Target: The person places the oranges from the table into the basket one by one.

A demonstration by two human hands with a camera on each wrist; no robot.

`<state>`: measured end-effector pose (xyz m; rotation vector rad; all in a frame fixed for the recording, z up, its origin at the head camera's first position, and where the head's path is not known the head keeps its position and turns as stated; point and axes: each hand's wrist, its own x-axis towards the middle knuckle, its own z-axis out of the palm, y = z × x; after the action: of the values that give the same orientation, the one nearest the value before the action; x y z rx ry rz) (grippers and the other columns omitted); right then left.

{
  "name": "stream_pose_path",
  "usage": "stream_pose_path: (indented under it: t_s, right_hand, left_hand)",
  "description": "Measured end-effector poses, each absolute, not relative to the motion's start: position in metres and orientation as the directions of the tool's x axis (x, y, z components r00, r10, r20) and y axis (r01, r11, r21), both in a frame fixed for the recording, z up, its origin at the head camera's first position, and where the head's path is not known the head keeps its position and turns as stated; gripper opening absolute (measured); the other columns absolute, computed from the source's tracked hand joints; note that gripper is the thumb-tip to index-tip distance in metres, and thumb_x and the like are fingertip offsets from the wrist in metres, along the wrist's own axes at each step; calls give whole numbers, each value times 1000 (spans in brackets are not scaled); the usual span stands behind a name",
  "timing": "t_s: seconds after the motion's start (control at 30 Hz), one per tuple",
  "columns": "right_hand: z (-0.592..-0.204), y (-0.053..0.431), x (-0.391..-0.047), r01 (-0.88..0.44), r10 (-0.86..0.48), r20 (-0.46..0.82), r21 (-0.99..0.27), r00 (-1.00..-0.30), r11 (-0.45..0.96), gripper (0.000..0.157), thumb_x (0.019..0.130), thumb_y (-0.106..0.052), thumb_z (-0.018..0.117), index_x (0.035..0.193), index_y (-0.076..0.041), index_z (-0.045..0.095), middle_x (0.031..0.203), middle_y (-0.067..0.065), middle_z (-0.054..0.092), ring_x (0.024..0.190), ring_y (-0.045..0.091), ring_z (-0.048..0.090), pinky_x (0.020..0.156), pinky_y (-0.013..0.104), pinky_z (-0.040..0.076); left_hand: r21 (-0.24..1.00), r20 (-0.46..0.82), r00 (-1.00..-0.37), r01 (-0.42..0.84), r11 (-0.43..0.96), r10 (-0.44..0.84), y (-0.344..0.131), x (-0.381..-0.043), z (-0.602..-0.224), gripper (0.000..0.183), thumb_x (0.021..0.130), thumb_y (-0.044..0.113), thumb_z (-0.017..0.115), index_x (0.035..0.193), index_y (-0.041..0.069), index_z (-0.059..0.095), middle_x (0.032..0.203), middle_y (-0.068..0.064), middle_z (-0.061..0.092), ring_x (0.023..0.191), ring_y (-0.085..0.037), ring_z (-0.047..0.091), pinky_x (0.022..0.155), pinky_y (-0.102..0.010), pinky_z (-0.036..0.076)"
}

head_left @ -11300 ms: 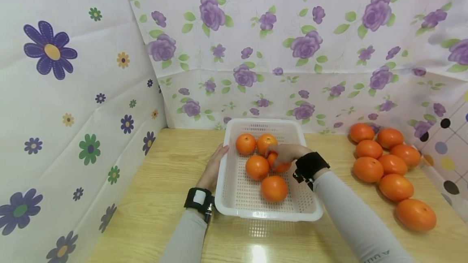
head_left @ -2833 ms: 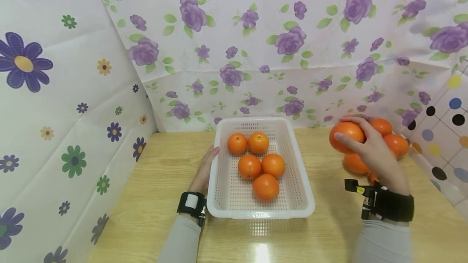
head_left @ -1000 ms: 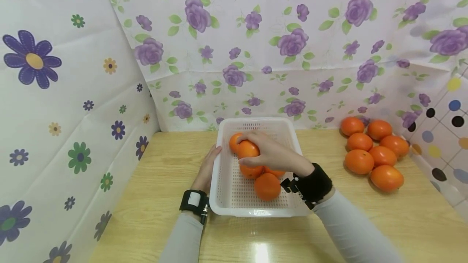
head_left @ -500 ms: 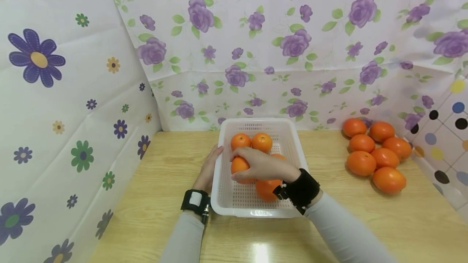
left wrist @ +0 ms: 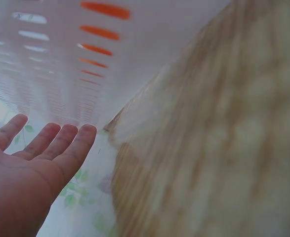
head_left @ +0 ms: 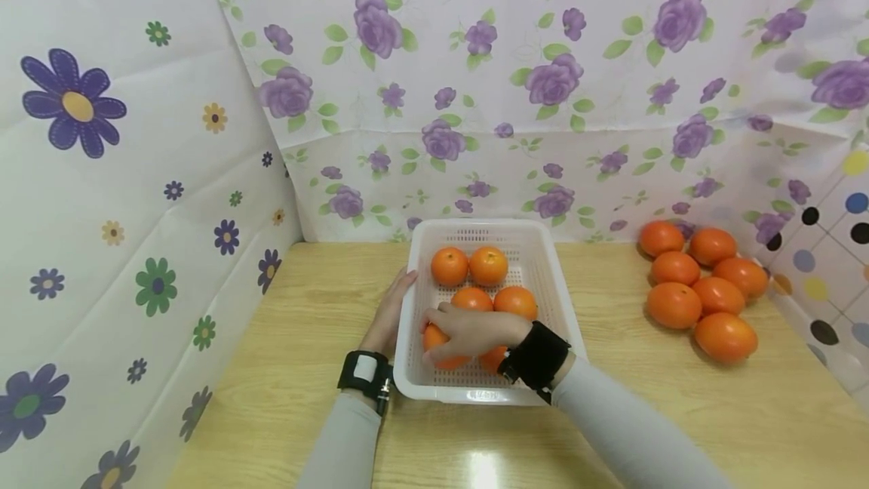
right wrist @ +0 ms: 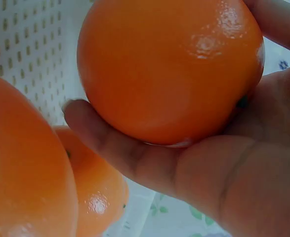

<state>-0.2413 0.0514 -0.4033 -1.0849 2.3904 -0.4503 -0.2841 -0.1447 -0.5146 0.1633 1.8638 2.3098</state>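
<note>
A white plastic basket (head_left: 560,293) with perforated walls stands on the table and holds several oranges (head_left: 489,266). My right hand (head_left: 471,332) is inside it at the near left, fingers and thumb curled round one orange (right wrist: 172,69). That fruit is low in the basket in the head view, and whether it touches the floor cannot be told. Another orange (head_left: 493,359) is partly hidden under my right wrist. Outside the left wall my left hand (left wrist: 31,168) touches the basket with its fingers extended; orange shows through the slots beside it.
Several more oranges (head_left: 718,296) lie grouped on the wooden table (head_left: 326,285) at the right. A flower-patterned sheet (head_left: 502,81) hangs behind, with another sheet (head_left: 156,195) along the left side.
My right hand took an orange from the group at the right, carried it over the basket, then moved it down along the left side to the near left. My left hand stays at the basket.
</note>
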Motion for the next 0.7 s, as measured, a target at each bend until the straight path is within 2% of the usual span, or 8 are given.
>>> stream_pose_path:
  t_s: [0.27, 0.5, 0.7]
  right_hand:
    - [-408, 40, -240, -640, -738, -358, -368, -572, 675, 53, 97, -41, 67, 141, -14, 54, 123, 2, 53, 101, 16, 54, 94, 34, 48]
    - [-422, 38, -246, -670, -743, -375, -329, -554, 666, 38, 94, -34, 72, 126, -22, 55, 110, -3, 51, 95, 15, 53, 85, 31, 48]
    - [-439, 39, -256, -694, -742, -379, -285, -552, 662, 42, 88, -20, 79, 123, -24, 56, 110, -5, 54, 95, 15, 54, 84, 31, 50]
  left_hand:
    - [977, -37, -980, -76, -198, 195, -145, -284, -514, 68, 105, 58, 48, 164, 31, 29, 160, -20, 39, 143, -41, 42, 113, -59, 39]
    - [973, -44, -978, -88, -211, 205, -146, -283, -515, 68, 104, 60, 49, 163, 33, 30, 162, -17, 38, 144, -39, 40, 114, -58, 35]
    - [976, -50, -978, -92, -199, 204, -146, -283, -515, 70, 103, 63, 48, 164, 33, 29, 161, -17, 39, 142, -39, 41, 112, -58, 38]
